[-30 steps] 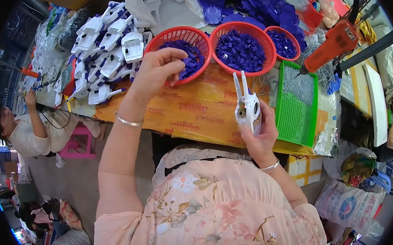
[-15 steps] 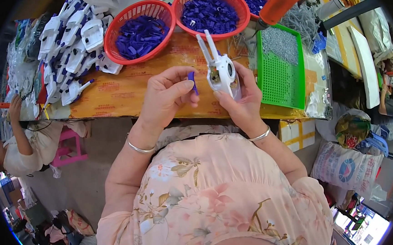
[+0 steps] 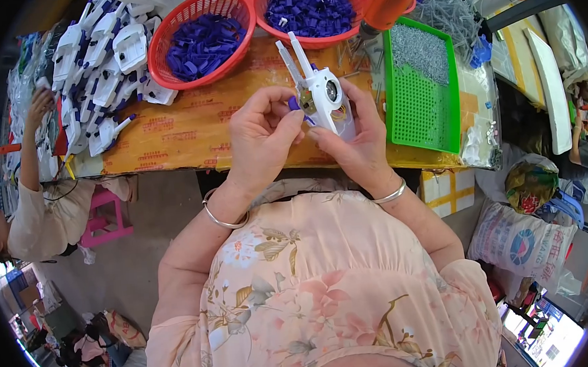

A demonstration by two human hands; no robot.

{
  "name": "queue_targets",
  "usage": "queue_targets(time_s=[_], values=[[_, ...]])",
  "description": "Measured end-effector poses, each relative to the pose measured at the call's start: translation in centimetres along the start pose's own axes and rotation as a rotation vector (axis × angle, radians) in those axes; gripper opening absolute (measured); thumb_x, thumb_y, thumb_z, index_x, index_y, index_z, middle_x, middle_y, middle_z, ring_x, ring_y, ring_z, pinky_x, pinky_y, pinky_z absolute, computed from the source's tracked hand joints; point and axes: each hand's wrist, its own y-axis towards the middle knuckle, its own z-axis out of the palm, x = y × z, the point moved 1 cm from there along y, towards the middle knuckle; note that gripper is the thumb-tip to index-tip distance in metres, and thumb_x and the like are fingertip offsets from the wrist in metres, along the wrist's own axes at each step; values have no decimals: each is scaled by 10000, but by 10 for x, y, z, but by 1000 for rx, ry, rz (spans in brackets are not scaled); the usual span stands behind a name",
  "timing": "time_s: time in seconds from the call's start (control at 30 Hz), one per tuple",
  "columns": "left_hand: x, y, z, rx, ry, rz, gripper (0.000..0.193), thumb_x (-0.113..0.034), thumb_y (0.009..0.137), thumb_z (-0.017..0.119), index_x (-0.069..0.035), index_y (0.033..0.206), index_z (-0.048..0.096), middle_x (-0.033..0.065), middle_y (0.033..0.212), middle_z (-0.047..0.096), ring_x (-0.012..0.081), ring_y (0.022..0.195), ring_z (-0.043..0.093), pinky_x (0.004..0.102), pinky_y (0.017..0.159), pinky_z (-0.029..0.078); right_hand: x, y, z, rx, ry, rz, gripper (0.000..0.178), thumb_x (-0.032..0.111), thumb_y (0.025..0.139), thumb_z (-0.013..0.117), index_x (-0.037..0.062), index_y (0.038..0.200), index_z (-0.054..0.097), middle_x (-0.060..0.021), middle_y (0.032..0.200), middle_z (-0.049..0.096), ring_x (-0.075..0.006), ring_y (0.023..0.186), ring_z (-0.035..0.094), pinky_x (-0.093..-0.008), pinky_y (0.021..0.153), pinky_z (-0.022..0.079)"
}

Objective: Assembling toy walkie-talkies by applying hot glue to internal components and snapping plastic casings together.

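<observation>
My right hand [image 3: 355, 128] is closed around a white plastic housing [image 3: 323, 89], which has two prongs pointing away from me and a dark round part on its face. Wires and a small board show in its open side. In my left hand [image 3: 263, 128], thumb and fingers pinch a small curved purple plastic piece [image 3: 293, 104], held against the housing's left side; my fingers hide part of it. Whether the piece is seated there, I cannot tell.
Red baskets of purple parts [image 3: 203, 50] stand at the back. A green tray [image 3: 426, 116] of small metal screws lies right, below an orange power tool [image 3: 397, 2]. White assemblies [image 3: 103, 81] are piled left. A co-worker's arm [image 3: 31, 147] reaches in at far left.
My left hand has moved right, bringing the purple piece from apart to up against the white housing. The co-worker's hand at far left has risen. The whole view has shifted slightly.
</observation>
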Motion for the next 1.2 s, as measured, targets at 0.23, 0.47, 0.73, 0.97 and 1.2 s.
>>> queue_targets(time_s=[0.23,0.47,0.73,0.97,1.2], values=[[0,-2,2,6,80,48,209,49,824,571,15,1026,534,6,750,543,36,617,523,175,548,444,1,0,-2,83,-55,4,695,21,685,742,-12,1284,389,-63,1160,479,-152,1065,496,-293,928,406],[-2,1,-3,16,109,26,203,39,826,569,21,1024,528,9,750,544,44,620,527,185,543,443,1,3,0,50,-59,-51,727,111,623,787,-40,1236,428,-151,1086,491,-263,997,516,-330,876,434],[0,-2,-1,13,122,47,245,64,811,576,24,1047,523,13,757,538,40,635,518,180,557,443,1,4,3,40,-135,-81,730,124,624,790,-37,1237,427,-157,1082,494,-268,985,518,-333,861,439],[-1,-3,0,-13,207,99,226,53,790,596,21,1002,522,8,723,527,41,616,504,182,537,430,4,1,1,29,-148,-103,733,143,625,795,-36,1237,433,-163,1081,498,-278,981,525,-342,855,446],[-5,3,-6,69,363,71,244,51,784,609,12,1007,518,-10,744,504,10,630,463,141,544,390,3,3,0,42,-180,-120,742,139,619,795,-39,1242,433,-170,1095,500,-289,993,526,-349,861,448]])
